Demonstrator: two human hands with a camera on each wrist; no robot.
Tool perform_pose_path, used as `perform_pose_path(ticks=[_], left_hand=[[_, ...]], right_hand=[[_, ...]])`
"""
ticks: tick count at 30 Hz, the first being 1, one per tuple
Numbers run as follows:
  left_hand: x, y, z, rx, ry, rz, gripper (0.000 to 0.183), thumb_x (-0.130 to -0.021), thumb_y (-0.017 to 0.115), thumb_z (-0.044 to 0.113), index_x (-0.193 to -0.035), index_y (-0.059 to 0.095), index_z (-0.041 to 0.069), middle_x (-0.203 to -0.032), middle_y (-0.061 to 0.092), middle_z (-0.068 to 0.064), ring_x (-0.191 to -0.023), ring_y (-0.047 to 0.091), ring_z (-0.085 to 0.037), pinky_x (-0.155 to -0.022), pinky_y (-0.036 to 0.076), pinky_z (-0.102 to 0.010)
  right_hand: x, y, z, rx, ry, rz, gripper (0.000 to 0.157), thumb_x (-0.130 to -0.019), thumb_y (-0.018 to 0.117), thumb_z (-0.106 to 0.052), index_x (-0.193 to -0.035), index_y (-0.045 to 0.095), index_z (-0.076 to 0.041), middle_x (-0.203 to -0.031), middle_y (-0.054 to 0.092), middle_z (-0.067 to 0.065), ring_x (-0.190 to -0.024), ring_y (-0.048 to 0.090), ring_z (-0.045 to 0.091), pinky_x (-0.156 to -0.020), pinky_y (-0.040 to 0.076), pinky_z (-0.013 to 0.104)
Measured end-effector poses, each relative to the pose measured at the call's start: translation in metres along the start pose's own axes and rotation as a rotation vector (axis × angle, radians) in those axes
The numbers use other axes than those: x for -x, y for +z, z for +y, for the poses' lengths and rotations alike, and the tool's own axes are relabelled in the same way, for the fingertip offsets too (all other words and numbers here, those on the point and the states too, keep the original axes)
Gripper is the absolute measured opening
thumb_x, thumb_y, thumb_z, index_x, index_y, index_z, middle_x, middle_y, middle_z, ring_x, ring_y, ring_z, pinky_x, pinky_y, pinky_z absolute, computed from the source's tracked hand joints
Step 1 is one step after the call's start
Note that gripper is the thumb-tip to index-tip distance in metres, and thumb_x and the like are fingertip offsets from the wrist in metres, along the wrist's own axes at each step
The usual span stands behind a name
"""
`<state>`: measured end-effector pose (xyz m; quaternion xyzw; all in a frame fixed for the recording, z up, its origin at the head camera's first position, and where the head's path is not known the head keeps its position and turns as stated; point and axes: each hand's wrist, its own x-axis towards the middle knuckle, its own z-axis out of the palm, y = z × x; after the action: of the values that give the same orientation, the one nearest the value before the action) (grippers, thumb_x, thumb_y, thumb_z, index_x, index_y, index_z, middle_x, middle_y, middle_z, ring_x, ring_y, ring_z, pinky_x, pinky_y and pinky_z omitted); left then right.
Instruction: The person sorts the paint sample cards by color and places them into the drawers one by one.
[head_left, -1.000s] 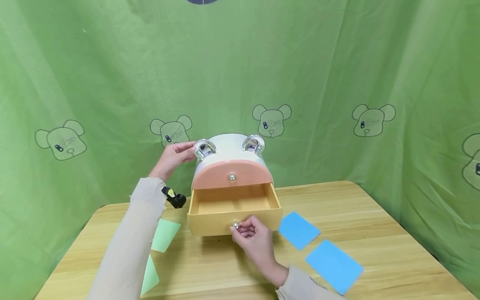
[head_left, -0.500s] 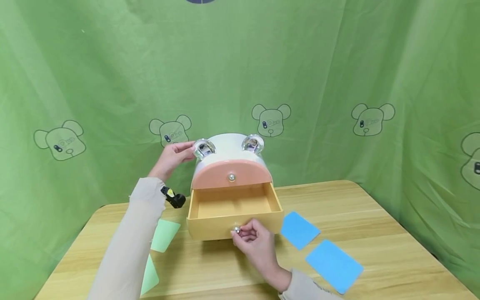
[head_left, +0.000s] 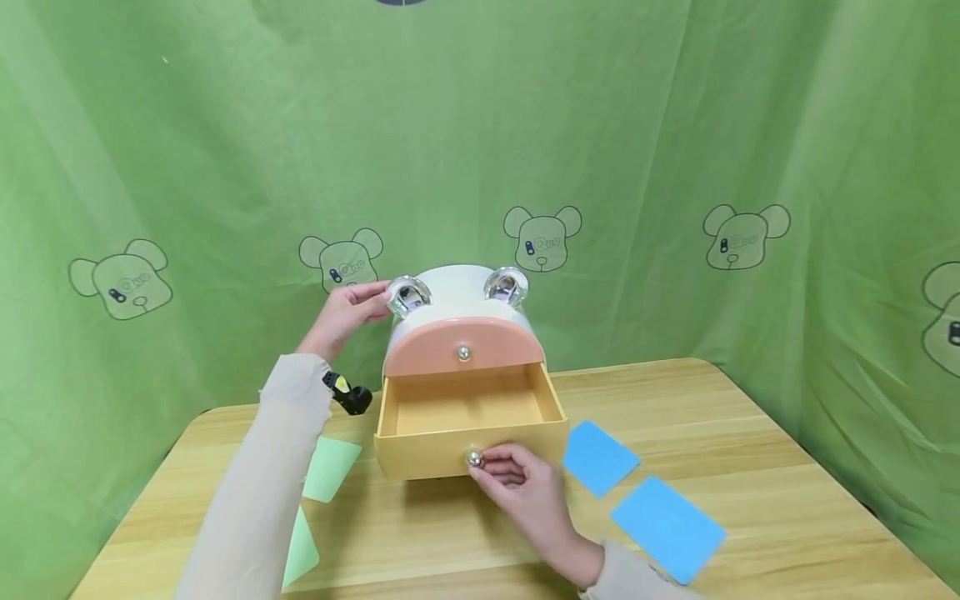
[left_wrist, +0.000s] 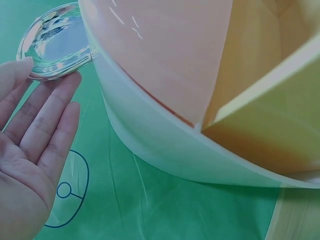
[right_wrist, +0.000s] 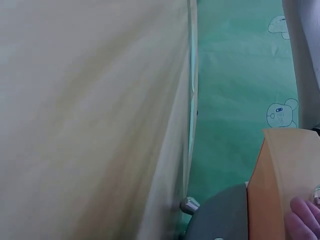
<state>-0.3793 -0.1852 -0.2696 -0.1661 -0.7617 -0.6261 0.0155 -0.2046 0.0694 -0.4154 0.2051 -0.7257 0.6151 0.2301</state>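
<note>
A small two-drawer box (head_left: 453, 292) with a white rounded top and silver ears stands on the table. Its pink upper drawer (head_left: 427, 350) is closed, while the yellow lower drawer (head_left: 420, 454) is pulled out, its visible inside bare. My left hand (head_left: 341, 321) pinches the rim of the left silver ear (left_wrist: 55, 45), thumb in front and fingers behind and below. Just right of the lower drawer's round silver knob (head_left: 475, 457) is my right hand (head_left: 534, 504), thumb and index fingertips close beside it and the other fingers loosely curled.
Two green paper sheets (head_left: 330, 468) lie left of the box, partly hidden by the left sleeve (head_left: 255, 492). To the right lie two blue sheets (head_left: 669, 529). A green curtain (head_left: 615, 125) with bear drawings hangs behind the wooden table (head_left: 795, 508).
The lower drawer came out slightly farther, then stopped. Since then my right hand has slid a little right, exposing more of the knob. My left hand stays at the ear.
</note>
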Motion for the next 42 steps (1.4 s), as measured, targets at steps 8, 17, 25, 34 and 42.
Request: perform_pose_path(ticks=[8, 17, 25, 34, 42], left_hand=[[0.000, 0.001, -0.001, -0.008, -0.003, -0.002, 0.040, -0.092, 0.060, 0.014, -0.129, 0.053, 0.001, -0.121, 0.063, -0.013, -0.089, 0.065, -0.010, -0.098, 0.048, -0.035], [0.000, -0.001, -0.001, -0.013, 0.008, 0.003, 0.040, -0.092, 0.060, 0.016, -0.130, 0.054, 0.003, -0.119, 0.065, -0.011, -0.090, 0.066, -0.010, -0.098, 0.048, -0.036], [-0.001, 0.000, -0.001, -0.006, 0.006, 0.007, 0.040, -0.092, 0.060, 0.015, -0.129, 0.053, 0.001, -0.116, 0.066, -0.009, -0.088, 0.066, -0.009, -0.094, 0.051, -0.031], [0.000, 0.001, 0.000, 0.008, -0.002, -0.007, 0.041, -0.093, 0.060, 0.016, -0.130, 0.052, 0.001, -0.117, 0.066, -0.008, -0.089, 0.066, -0.009, -0.097, 0.049, -0.032], [-0.002, -0.001, -0.003, 0.009, 0.017, -0.004, 0.040, -0.093, 0.060, 0.016, -0.129, 0.053, 0.001, -0.114, 0.068, -0.006, -0.089, 0.066, -0.009, -0.094, 0.051, -0.029]], right_hand=[[0.012, -0.034, 0.001, 0.072, 0.037, -0.058, 0.015, -0.076, 0.077, -0.008, -0.089, 0.069, -0.006, -0.078, 0.072, 0.002, -0.068, 0.067, 0.007, -0.059, 0.059, 0.025], [0.012, -0.083, 0.012, 0.231, 0.145, 0.005, 0.011, -0.077, 0.077, -0.011, -0.086, 0.071, -0.007, -0.076, 0.070, -0.001, -0.066, 0.066, 0.008, -0.061, 0.058, 0.021], [0.002, -0.123, 0.041, 0.399, 0.299, 0.008, 0.018, -0.081, 0.075, -0.015, -0.091, 0.068, -0.001, -0.083, 0.069, 0.004, -0.073, 0.064, 0.006, -0.066, 0.056, 0.018], [-0.006, -0.154, 0.069, 0.477, 0.474, -0.117, 0.053, -0.085, 0.071, -0.029, -0.121, 0.054, 0.006, -0.120, 0.059, 0.024, -0.111, 0.054, 0.036, -0.093, 0.049, 0.044], [-0.005, -0.165, 0.081, 0.563, 0.577, -0.223, 0.092, -0.081, 0.073, -0.039, -0.137, 0.026, 0.017, -0.136, 0.035, 0.039, -0.120, 0.039, 0.050, -0.095, 0.044, 0.057]])
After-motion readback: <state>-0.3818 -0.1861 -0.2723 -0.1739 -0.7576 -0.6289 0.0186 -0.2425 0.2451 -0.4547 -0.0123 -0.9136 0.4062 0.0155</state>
